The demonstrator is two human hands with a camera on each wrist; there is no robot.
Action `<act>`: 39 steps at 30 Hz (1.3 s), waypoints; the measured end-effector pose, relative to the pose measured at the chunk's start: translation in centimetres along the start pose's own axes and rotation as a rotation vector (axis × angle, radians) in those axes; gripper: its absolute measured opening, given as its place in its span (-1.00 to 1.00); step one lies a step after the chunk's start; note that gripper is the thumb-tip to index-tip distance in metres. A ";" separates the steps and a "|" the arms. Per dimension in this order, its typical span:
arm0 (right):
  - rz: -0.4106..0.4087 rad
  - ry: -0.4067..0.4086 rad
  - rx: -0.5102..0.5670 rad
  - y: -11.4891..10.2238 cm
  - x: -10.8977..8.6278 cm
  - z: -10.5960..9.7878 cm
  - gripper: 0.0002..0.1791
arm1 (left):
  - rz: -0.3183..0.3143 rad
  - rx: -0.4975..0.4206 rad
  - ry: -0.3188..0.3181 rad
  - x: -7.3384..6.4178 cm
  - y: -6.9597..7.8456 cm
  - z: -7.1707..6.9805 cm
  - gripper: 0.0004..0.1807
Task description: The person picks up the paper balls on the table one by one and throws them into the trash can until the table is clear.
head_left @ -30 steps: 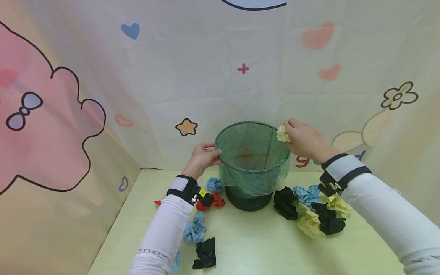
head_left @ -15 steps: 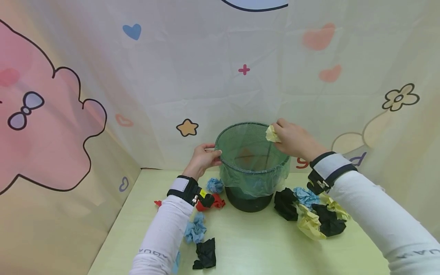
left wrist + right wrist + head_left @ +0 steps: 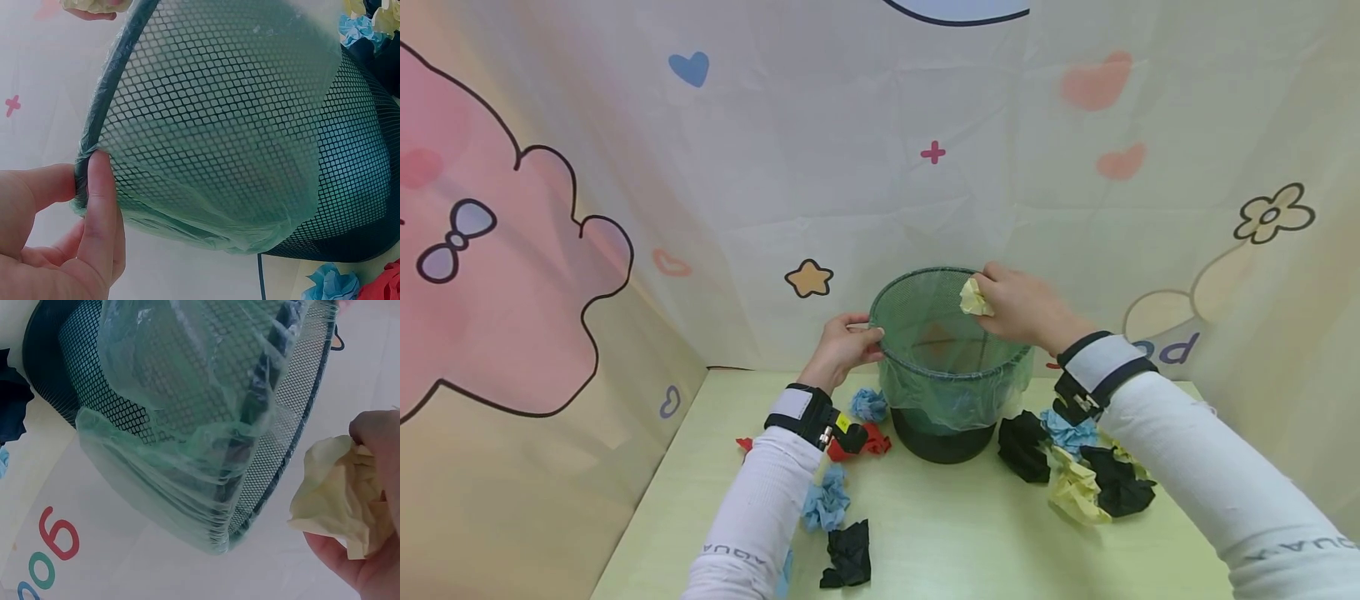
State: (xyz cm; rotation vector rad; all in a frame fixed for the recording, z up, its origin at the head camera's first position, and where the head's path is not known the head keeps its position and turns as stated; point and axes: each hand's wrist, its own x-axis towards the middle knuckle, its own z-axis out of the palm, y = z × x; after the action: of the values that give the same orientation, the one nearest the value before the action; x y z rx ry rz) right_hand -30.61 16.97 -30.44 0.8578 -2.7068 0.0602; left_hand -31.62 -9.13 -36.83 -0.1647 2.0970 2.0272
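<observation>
The left sleeve [image 3: 748, 517], printed "AQUA", precedes the left hand [image 3: 844, 350], whose fingers pinch one lined mesh bin [image 3: 950, 402] by the rim, over whose opening one yellow paper ball [image 3: 974, 298] sits grasped in the right hand [image 3: 1026, 307], followed by two black paper balls [image 3: 1116, 483] and backdrop lettering "od" [image 3: 1182, 349].

Pale yellow flashed the crumpled paper ball [image 3: 976, 298], the bin liner [image 3: 951, 400] glowed translucent green, the mesh wastebasket [image 3: 943, 446] showed black, and pink hearts [image 3: 1097, 81] dotted the backdrop [image 3: 842, 125]!
</observation>
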 end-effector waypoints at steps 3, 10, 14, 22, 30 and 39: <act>-0.004 0.001 0.001 -0.1 0.0 0.1 -0.58 | 0.000 -0.009 -0.001 0.0 0.0 0.0 -0.54; -0.010 0.006 -0.002 0.0 0.0 0.3 -0.53 | -0.005 -0.018 -0.007 -0.3 0.2 0.1 -0.54; -0.008 0.005 0.005 0.0 -0.2 0.4 -0.51 | -0.006 -0.023 -0.002 0.0 0.0 0.0 -0.54; -0.031 0.005 0.041 0.1 -0.4 0.7 -0.45 | -0.011 -0.020 -0.001 0.1 0.0 0.0 -0.54; -0.061 0.015 0.051 0.1 -0.5 0.7 -0.40 | -0.011 -0.013 0.004 0.0 0.1 0.1 -0.53; -0.078 0.030 0.044 0.1 -1.1 0.8 -0.32 | -0.013 0.004 0.007 -0.2 0.1 0.1 -0.52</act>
State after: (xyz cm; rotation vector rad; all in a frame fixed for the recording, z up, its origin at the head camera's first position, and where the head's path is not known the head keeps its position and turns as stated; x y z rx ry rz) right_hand -30.07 17.55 -31.47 0.9663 -2.6507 0.1149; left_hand -31.46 -9.04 -36.67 -0.1843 2.0986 2.0179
